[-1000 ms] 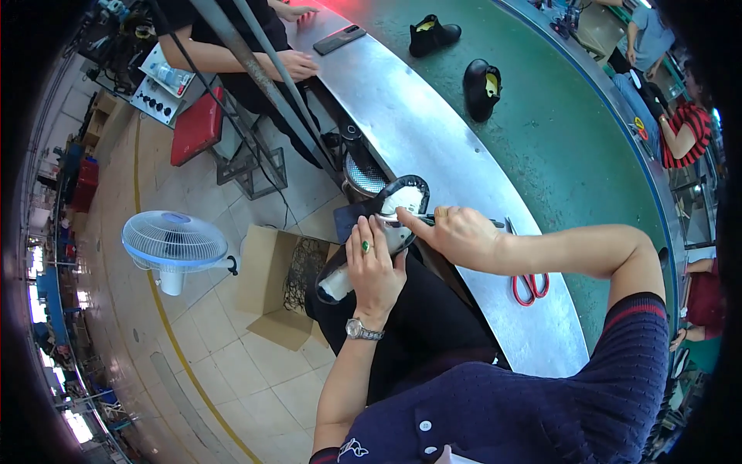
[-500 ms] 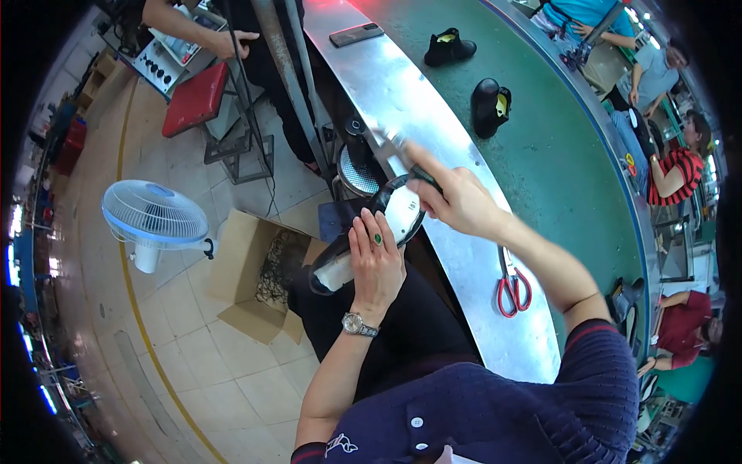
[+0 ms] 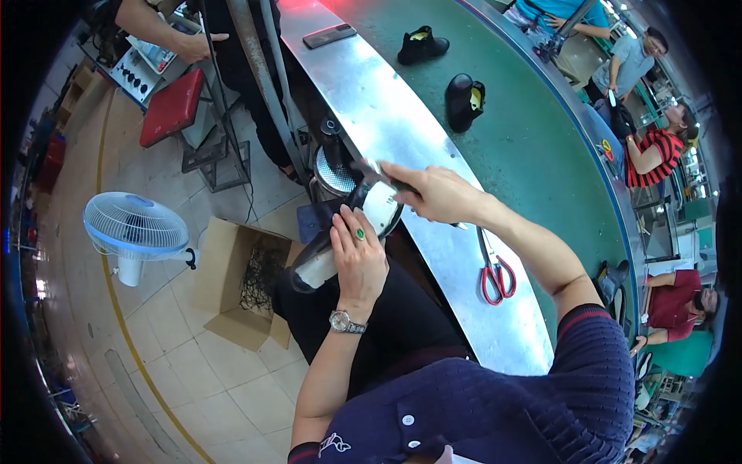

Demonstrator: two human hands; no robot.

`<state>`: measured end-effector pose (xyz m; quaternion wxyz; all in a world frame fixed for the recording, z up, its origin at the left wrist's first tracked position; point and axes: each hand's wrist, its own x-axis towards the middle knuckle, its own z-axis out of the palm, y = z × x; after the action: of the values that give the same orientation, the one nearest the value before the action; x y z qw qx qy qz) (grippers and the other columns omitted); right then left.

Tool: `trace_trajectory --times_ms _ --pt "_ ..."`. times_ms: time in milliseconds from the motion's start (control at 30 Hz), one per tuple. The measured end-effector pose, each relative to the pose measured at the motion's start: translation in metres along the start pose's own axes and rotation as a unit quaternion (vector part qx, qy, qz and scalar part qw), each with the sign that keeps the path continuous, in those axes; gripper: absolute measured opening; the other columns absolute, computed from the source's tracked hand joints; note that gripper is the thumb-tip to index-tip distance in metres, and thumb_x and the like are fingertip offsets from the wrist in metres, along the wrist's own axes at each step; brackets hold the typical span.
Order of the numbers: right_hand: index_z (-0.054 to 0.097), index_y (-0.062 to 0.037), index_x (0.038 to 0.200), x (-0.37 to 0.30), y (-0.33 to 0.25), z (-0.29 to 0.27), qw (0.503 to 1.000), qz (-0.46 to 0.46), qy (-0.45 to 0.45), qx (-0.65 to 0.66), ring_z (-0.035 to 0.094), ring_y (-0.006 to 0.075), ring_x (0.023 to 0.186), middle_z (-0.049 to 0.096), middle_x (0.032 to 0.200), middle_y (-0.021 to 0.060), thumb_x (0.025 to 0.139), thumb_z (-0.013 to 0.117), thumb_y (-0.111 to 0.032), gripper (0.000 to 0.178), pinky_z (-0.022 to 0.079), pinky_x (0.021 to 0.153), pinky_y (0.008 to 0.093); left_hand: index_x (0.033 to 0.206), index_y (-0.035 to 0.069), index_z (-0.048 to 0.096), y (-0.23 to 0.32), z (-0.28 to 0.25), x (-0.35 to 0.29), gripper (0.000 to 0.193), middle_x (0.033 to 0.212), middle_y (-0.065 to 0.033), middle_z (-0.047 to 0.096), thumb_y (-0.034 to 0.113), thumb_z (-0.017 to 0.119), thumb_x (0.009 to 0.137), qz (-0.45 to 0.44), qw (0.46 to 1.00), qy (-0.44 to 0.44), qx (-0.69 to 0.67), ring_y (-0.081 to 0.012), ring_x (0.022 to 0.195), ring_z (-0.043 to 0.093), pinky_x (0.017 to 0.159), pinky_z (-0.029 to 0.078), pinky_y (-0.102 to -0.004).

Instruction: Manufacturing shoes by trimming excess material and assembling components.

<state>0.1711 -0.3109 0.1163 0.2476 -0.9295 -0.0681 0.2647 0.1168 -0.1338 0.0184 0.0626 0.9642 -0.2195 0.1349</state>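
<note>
A black shoe (image 3: 380,207) lies bottom up above my lap, slanting away from me. Its underside is white at the far end and pale at the near end. My left hand (image 3: 361,259) is closed round its middle, fingers pressed across the underside; a green ring and a wristwatch (image 3: 341,321) show. In my right hand (image 3: 437,193) is a hammer (image 3: 372,168), its metal head blurred at the shoe's far end. My fingers hide most of the dark handle. Whether the head touches the shoe, I cannot tell.
Red-handled scissors (image 3: 498,282) and a phone (image 3: 329,35) lie on the metal bench (image 3: 379,100). Two black shoes (image 3: 465,102) stand on the green surface beyond. Leftward are an open carton (image 3: 220,267) and a fan (image 3: 135,224). Other people work around.
The hammer has come down from above the bench edge toward the shoe's far end. My left hand keeps its hold. The whole view has shifted slightly.
</note>
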Motion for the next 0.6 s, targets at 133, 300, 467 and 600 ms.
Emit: trace_trajectory --times_ms 133,300,467,600 --pt "0.033 -0.0171 0.146 0.003 0.016 0.03 0.985 -0.069 0.156 0.024 0.064 0.0407 0.066 0.064 0.073 0.0224 0.093 0.056 -0.024 0.058 0.049 0.066 0.0497 0.132 -0.013 0.044 0.005 0.0 0.002 0.067 0.137 -0.0323 0.043 0.025 0.068 0.081 -0.004 1.0 0.007 -0.005 -0.0426 0.126 0.045 0.108 0.033 -0.0462" --pt "0.033 -0.0167 0.146 -0.006 -0.008 0.001 0.986 -0.116 0.092 -0.079 0.06 0.0419 0.06 0.062 0.071 0.0228 0.094 0.057 -0.024 0.057 0.045 0.059 0.0488 0.134 -0.012 0.04 0.0 0.0 -0.001 0.071 0.138 -0.0323 0.042 0.024 0.069 0.08 -0.013 1.0 0.009 -0.024 -0.043 0.126 0.045 0.109 0.031 -0.0501" --pt "0.03 -0.0187 0.147 -0.003 -0.002 0.04 0.987 -0.076 0.12 -0.073 0.063 0.0393 0.064 0.062 0.064 0.0179 0.092 0.057 -0.02 0.061 0.047 0.059 0.0488 0.129 -0.015 0.045 0.006 0.001 0.001 0.052 0.135 -0.0353 0.045 0.017 0.053 0.088 0.005 1.0 0.012 0.004 -0.0449 0.126 0.047 0.11 0.031 -0.0522" --pt "0.025 -0.0163 0.149 -0.013 -0.021 0.016 0.986 -0.103 0.093 -0.097 0.063 0.0395 0.062 0.062 0.064 0.0184 0.092 0.056 -0.02 0.065 0.047 0.058 0.05 0.126 -0.013 0.048 0.001 0.004 -0.004 0.049 0.135 -0.0344 0.046 0.018 0.053 0.089 -0.012 1.0 0.018 0.012 -0.0428 0.128 0.046 0.11 0.032 -0.0505"
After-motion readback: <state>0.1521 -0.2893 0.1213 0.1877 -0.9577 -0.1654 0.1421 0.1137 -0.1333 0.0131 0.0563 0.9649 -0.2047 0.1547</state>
